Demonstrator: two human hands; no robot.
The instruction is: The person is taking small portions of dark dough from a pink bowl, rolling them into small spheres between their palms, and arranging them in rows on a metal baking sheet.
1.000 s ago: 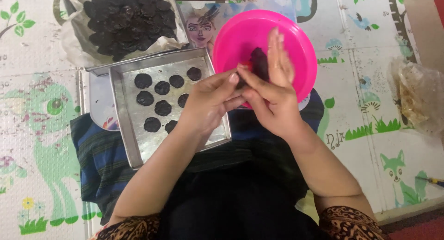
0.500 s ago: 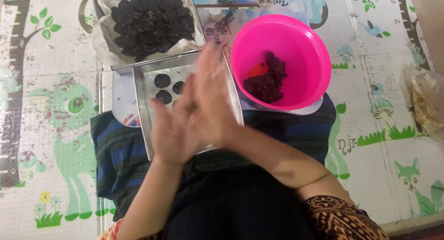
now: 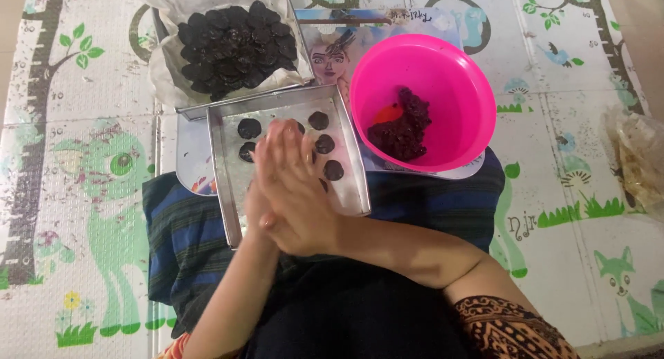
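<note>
A: What is seen between the palms?

B: Nothing can be made out; the right hand [image 3: 294, 186] is laid flat over the left hand [image 3: 257, 214], palm pressed to palm, fingers stretched out straight. Whether anything is gripped between them cannot be told.

A: Where are the hands placed?

B: They are held above the metal tray [image 3: 228, 186], which is rested on the lap. Small dark flattened discs [image 3: 249, 128] are laid in rows on the tray, partly hidden by the fingers.

A: And beside it?

B: A pink bowl [image 3: 453, 89] is set just right of the tray, with a lump of dark dough [image 3: 404, 127] inside. Behind the tray, a heap of dark discs [image 3: 232, 44] is piled on white paper. Everything is spread on a play mat [image 3: 76, 158] printed with animals and trees
</note>
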